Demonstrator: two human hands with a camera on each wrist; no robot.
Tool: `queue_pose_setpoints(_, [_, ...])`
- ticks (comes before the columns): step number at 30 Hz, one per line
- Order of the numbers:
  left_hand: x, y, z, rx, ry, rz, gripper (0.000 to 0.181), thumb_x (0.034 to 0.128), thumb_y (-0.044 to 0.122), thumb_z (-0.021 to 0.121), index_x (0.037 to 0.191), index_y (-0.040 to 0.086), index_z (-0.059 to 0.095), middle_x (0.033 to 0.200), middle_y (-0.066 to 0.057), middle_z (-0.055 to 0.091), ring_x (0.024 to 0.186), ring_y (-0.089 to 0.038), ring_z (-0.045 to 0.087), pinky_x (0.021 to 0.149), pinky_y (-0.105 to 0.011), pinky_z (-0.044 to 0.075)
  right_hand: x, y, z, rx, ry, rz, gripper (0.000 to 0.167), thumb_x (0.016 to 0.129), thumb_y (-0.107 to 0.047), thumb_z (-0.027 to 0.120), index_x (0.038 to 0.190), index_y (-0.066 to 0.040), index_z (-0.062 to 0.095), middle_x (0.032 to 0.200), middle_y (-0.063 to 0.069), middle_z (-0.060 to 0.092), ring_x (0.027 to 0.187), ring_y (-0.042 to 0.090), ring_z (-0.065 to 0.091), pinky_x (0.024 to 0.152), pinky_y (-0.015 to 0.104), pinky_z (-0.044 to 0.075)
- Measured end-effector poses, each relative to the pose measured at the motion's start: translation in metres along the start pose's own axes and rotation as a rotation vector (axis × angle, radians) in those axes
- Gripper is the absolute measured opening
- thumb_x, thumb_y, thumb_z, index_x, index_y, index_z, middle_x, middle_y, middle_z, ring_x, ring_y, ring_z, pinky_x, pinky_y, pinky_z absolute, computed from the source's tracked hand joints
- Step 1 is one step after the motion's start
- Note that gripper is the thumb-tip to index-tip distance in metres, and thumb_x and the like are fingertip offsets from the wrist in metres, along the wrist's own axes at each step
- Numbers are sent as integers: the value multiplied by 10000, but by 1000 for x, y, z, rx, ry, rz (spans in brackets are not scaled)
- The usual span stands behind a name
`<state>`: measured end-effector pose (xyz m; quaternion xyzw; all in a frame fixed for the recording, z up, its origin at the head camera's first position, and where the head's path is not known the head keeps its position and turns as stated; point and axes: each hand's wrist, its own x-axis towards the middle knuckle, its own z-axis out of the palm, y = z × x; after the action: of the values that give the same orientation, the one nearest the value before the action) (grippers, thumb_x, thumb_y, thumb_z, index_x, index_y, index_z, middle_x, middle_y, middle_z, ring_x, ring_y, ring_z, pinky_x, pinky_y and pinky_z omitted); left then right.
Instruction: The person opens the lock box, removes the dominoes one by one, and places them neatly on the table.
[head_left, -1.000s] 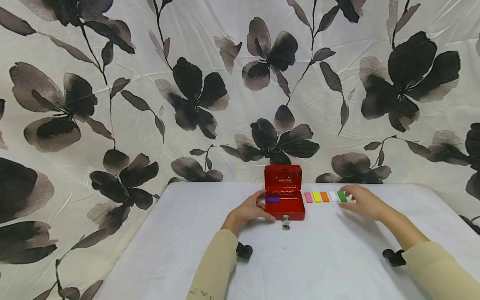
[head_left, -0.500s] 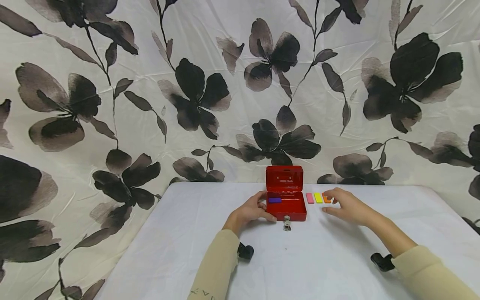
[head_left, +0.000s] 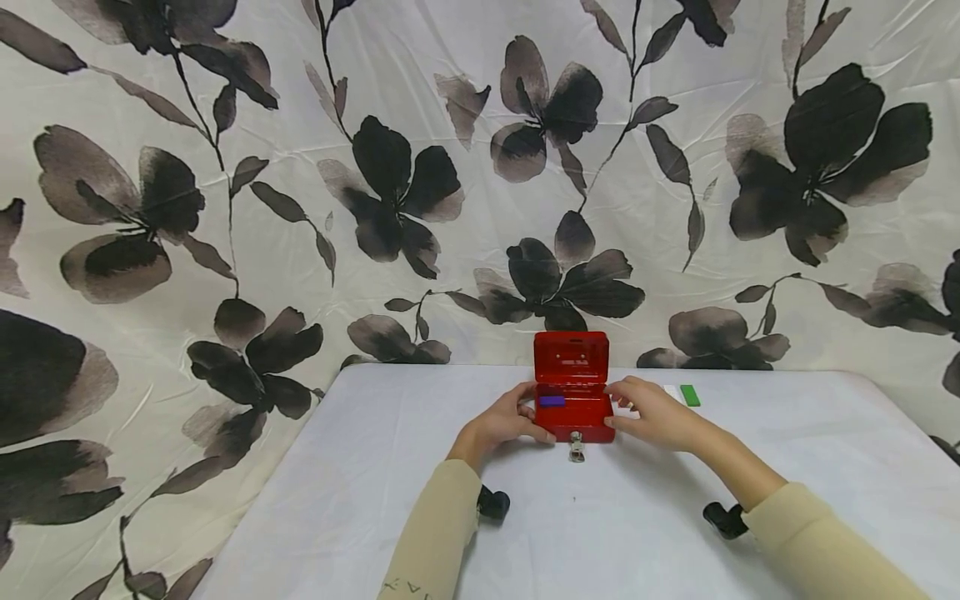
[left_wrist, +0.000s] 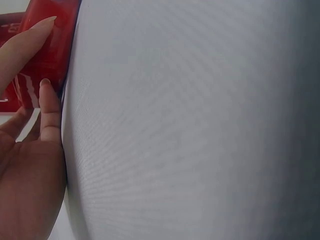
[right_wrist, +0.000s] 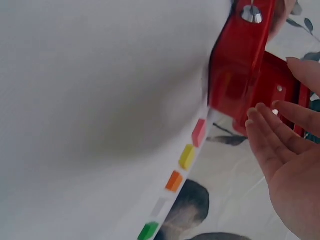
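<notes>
A small red metal cash box point(head_left: 596, 434) stands with its lid raised near the back edge of the table. Inside, at the back left, lies a purple block point(head_left: 552, 401). My left hand point(head_left: 498, 422) grips the box's left side, with the thumb at the front and the other fingers along the side. At the box's right side is my right hand point(head_left: 656, 414), fingers relaxed and holding nothing; contact with the box is unclear. Under it, the right wrist view shows a pink block point(right_wrist: 199, 133), a yellow block point(right_wrist: 187, 157) and an orange block point(right_wrist: 174, 181) in a row.
The row goes on with a white block point(head_left: 672, 392) and a green block point(head_left: 690, 395). Keys point(head_left: 576, 455) hang from the lock at the box's front. Behind the white-covered table point(head_left: 570, 533) hangs a floral cloth point(head_left: 420, 67).
My right hand has moved left from the green block, over the row of blocks, to the box's right side. The left hand has stayed on the box.
</notes>
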<state>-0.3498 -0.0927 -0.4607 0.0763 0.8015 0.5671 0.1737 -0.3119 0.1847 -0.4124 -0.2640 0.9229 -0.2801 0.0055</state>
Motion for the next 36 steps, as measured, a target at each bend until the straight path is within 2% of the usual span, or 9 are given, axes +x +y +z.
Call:
queue_pose_setpoints(8, [-1, -1, 0, 12, 3, -2, 972, 714, 128, 937, 1539, 220, 432, 1381, -6, 548, 1063, -232, 538, 1050, -485, 464, 15, -13, 9, 3, -24, -1, 483, 935, -200, 747, 1313, 63, 603, 1145, 174, 677, 1023, 307, 636, 890, 470, 589])
queue_pose_setpoints(15, [-1, -2, 0, 23, 4, -2, 971, 715, 143, 937, 1538, 241, 430, 1403, 5, 543, 1058, -226, 550, 1086, -512, 442, 28, -18, 18, -4, -36, -12, 403, 939, -169, 744, 1257, 57, 641, 1096, 143, 705, 952, 228, 639, 888, 435, 590])
queue_pose_setpoints(24, [1, -1, 0, 15, -4, 7, 935, 728, 114, 926, 1524, 211, 446, 1350, -25, 552, 1031, -240, 540, 1035, -485, 466, 46, -20, 31, -35, -55, -21, 351, 932, -157, 747, 1211, 41, 666, 1008, 80, 714, 889, 197, 612, 876, 433, 581])
queue_pose_setpoints(36, [-1, 0, 0, 16, -6, 12, 956, 715, 134, 935, 1527, 229, 441, 1411, -5, 542, 1042, -243, 560, 1053, -475, 476, 61, -19, 48, -114, -49, 71, 295, 925, -188, 768, 1134, 12, 710, 967, 76, 723, 888, 215, 625, 917, 457, 571])
